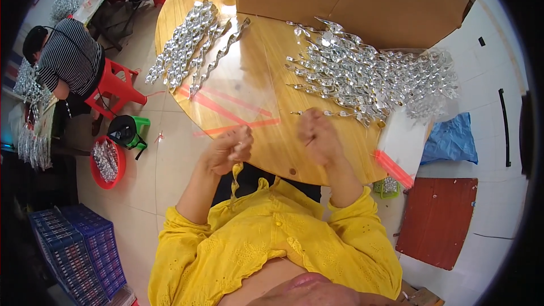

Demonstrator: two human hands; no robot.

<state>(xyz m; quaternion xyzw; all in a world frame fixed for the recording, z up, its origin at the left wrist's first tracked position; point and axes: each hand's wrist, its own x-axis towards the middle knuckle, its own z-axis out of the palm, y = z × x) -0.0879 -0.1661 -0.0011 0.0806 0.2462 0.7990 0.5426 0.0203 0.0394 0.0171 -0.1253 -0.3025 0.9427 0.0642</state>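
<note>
1. Table of pale wood is in front of me.
2. My left hand is by the table's near edge, fingers pinched on a shiny twisty strip that hangs down there.
3. My right hand is over the table's near part, fingers curled. It's blurry, so I can't tell if it holds anything.
4. A small bunch of silver strips lies on the table's left, a big pile of silver strips on its right.
5. A brown box is at the table's far side.

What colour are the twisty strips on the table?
The twisty strips are shiny silver, best seen in the head view.
</note>
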